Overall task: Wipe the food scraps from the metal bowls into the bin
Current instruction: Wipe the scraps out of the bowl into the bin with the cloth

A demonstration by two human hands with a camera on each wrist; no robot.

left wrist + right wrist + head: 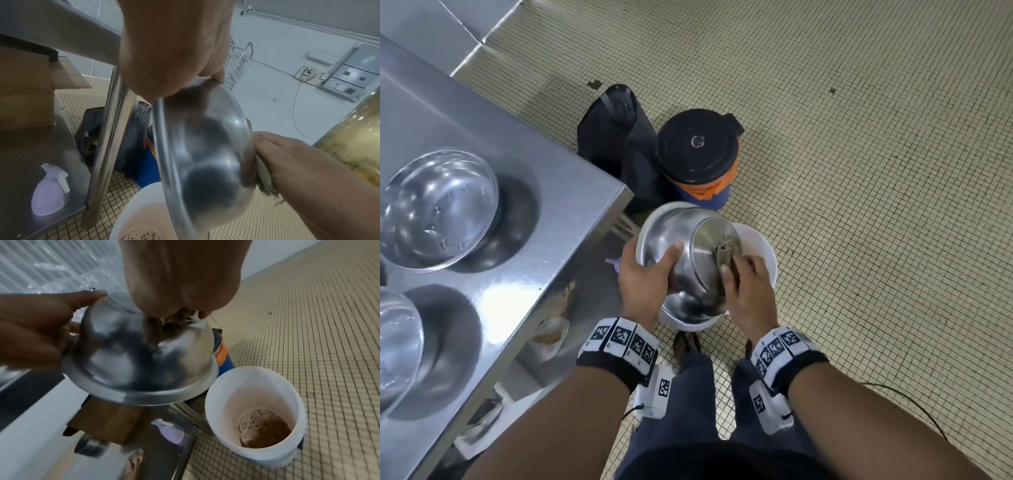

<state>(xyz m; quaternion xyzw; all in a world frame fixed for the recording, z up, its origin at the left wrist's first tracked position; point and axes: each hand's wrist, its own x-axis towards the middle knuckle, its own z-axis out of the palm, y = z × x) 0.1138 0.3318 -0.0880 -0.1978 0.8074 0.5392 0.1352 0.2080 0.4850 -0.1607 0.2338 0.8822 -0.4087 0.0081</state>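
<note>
A metal bowl (688, 260) hangs upturned and tilted over the white bin (763, 246), its outside and flat base facing up. My left hand (650, 270) grips its rim, thumb on the outer wall. My right hand (739, 281) holds a brownish cloth (726, 253) against the bowl's base. The right wrist view shows the bowl (144, 361) dome-up beside the bin (226, 402), with brown scraps (267, 433) on the bin's bottom and the cloth (183, 318) under my fingers. From the left wrist, the bowl (205, 146) stands between both hands. The bowl's inside is hidden.
The steel table (534, 205) on my left carries two more metal bowls (438, 209) (393, 349). A black-lidded blue and orange container (698, 147) and a dark bag (616, 137) stand behind the bin. A spray bottle (49, 191) and cardboard box (26, 91) sit on the lower shelf.
</note>
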